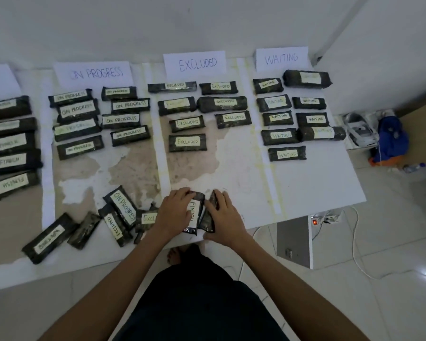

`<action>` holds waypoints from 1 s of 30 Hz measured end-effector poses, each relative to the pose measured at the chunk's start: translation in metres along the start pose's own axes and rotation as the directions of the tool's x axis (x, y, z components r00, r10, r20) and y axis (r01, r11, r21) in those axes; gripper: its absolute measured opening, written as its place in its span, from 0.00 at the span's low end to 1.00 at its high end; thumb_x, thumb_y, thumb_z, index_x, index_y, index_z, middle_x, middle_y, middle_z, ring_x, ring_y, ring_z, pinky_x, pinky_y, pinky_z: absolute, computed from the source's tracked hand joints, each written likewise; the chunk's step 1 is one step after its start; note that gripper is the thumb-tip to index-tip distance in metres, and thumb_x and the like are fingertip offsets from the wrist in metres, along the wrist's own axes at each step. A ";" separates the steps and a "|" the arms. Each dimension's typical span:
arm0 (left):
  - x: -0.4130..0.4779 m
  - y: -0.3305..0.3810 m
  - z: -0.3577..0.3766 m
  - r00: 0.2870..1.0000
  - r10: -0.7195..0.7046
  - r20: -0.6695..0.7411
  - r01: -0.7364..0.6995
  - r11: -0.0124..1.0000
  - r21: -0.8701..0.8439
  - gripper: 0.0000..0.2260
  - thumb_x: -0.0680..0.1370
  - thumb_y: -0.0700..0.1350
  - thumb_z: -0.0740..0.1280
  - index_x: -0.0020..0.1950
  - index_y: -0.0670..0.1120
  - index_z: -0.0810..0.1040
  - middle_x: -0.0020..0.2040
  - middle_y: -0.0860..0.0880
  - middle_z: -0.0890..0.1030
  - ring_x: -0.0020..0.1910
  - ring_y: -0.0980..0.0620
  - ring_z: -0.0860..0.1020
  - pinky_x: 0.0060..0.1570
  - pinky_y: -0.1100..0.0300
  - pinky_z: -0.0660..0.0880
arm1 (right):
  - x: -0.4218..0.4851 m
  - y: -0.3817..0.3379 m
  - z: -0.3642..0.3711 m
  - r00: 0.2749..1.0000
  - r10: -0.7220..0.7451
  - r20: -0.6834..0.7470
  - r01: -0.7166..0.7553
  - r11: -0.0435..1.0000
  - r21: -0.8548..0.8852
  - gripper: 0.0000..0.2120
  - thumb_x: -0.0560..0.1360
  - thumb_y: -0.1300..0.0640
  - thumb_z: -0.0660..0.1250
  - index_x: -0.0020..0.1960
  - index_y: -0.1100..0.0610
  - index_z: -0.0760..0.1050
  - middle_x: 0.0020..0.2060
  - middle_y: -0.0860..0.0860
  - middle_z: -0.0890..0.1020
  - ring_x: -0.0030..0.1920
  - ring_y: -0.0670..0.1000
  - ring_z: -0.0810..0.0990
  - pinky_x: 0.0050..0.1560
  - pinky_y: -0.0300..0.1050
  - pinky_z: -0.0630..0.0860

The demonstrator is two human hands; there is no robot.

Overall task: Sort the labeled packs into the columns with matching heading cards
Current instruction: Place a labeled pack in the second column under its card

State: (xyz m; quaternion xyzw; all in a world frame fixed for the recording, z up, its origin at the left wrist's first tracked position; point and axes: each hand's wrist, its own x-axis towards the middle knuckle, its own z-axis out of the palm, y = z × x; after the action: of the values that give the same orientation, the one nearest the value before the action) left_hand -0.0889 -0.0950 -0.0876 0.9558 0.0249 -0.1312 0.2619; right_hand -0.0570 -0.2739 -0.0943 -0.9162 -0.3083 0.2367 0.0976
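Dark packs with pale labels lie in columns under heading cards ON PROGRESS (pixel 94 73), EXCLUDED (pixel 194 64) and WAITING (pixel 281 57). A FINISH column (pixel 9 143) fills the far left. At the table's near edge my left hand (pixel 174 212) grips a pack labelled FINISH (pixel 194 215). My right hand (pixel 223 215) rests on a second dark pack (pixel 208 221) beside it, whose label is hidden. To the left lies an unsorted heap: an ON PROGRESS pack (pixel 122 207), two EXCLUDED packs (pixel 113 225), a WAITING pack (pixel 48 238) and a face-down pack (pixel 84 230).
The table top (pixel 305 188) is white with worn brown patches in the middle. A power strip (pixel 326 219) and cables hang off the right edge. A blue bag (pixel 391 141) and a white appliance (pixel 359 130) sit on the tiled floor at right.
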 end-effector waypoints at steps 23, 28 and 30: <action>0.011 0.035 -0.044 0.988 -0.016 -0.155 -0.048 0.917 -0.397 0.22 0.75 0.40 0.65 0.68 0.48 0.68 0.63 0.50 0.72 0.58 0.54 0.71 0.53 0.63 0.71 | 0.001 0.015 -0.107 0.907 0.398 0.137 -0.141 -0.020 0.990 0.08 0.76 0.66 0.65 0.54 0.60 0.75 0.52 0.61 0.81 0.51 0.57 0.83 0.49 0.47 0.81; 0.010 0.038 -0.048 0.991 -0.019 -0.134 -0.045 0.886 -0.462 0.23 0.73 0.43 0.69 0.67 0.50 0.68 0.58 0.52 0.71 0.53 0.55 0.73 0.48 0.66 0.75 | 0.008 0.010 -0.108 0.892 0.414 0.184 -0.154 -0.107 0.982 0.13 0.75 0.69 0.63 0.59 0.62 0.70 0.55 0.63 0.78 0.50 0.58 0.82 0.48 0.49 0.81; 0.008 0.040 -0.051 0.992 -0.057 -0.116 -0.009 0.866 -0.500 0.21 0.72 0.45 0.70 0.64 0.50 0.71 0.56 0.53 0.72 0.47 0.56 0.76 0.45 0.67 0.76 | 0.012 0.007 -0.107 0.849 0.498 0.176 -0.137 -0.114 0.984 0.18 0.74 0.68 0.66 0.62 0.62 0.67 0.56 0.62 0.77 0.52 0.58 0.81 0.49 0.50 0.81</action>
State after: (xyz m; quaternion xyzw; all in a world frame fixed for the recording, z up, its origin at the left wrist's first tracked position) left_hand -0.0641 -0.1039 -0.0273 0.8614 0.0865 -0.0626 0.4965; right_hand 0.0081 -0.2754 -0.0086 -0.6347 0.2007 0.2790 0.6921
